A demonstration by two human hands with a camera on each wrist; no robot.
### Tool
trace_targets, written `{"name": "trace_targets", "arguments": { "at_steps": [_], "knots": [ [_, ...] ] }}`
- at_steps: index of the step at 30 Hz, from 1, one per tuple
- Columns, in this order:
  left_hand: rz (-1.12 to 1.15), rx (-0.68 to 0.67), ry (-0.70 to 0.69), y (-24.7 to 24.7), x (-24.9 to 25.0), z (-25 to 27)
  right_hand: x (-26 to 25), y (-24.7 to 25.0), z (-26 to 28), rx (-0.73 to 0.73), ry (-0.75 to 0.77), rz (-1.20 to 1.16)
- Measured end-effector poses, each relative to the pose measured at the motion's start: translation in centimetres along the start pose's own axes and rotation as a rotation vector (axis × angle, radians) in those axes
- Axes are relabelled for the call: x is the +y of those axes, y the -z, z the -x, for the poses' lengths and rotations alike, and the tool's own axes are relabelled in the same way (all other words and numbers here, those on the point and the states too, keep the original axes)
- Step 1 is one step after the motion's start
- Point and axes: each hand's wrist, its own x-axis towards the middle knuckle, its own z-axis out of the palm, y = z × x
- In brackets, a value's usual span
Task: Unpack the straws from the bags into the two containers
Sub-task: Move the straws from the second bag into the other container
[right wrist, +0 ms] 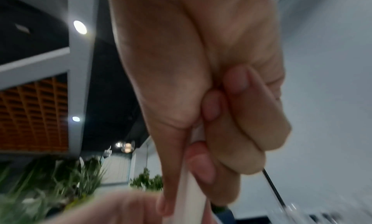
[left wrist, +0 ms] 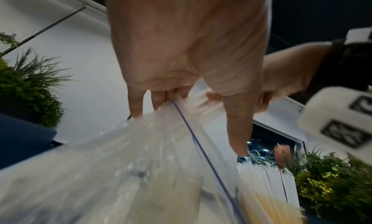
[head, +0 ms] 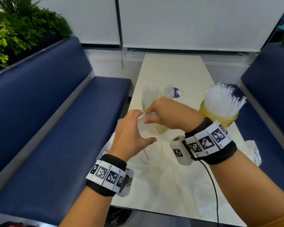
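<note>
- My right hand (head: 164, 112) has its fingers (right wrist: 237, 132) curled tight; the grip pinches a small bundle of white straws (right wrist: 191, 192) at the mouth of a clear zip bag (left wrist: 141, 163).
- My left hand (head: 131, 133) is at the bag's opening with fingers fairly straight and spread and the thumb out to the side; the fingertips (left wrist: 136, 106) touch the top edge of the plastic. I cannot tell if they pinch it.
- The left container (head: 161, 128), yellowish, stands mid-table just behind my hands and is partly filled with straws.
- The right container (head: 220, 115) sits at the table's (head: 174, 71) right edge, packed full with upright straws.
- Crumpled clear bags (head: 252, 153) lie near the table's right edge, close to my right forearm.
</note>
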Motion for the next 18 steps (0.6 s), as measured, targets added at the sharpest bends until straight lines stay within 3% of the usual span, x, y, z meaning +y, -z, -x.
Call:
{"name": "trace_targets", "arguments": {
  "at_steps": [3, 6, 9, 12, 15, 18],
  "knots": [
    [0.06, 0.112, -0.005, -0.7, 0.1, -0.4, -1.1, 2.3, 1.1, 0.047, 0.018, -0.057],
    [0.069, 0.218, 0.01, -1.2, 0.1, -1.2, -1.8, 3.0, 1.4, 0.205, 0.057, -0.176],
    [0.111, 0.281, 0.011, -1.5, 0.3, -2.0, -1.6, 1.6, 0.6, 0.429, 0.093, -0.442],
    [0.213, 0.291, -0.004, -1.0, 0.9, -2.5, -1.7, -1.5, -0.3, 0.544, 0.112, -0.6],
    [0.268, 0.289, 0.036, -0.8, 1.0, -2.5, -1.8, -4.1, -1.1, 0.586, 0.074, -0.476],
    [0.241, 0.301, 0.045, -0.9, 0.5, -2.2, -1.8, -3.7, -1.7, 0.596, 0.098, -0.38]
  ]
}}
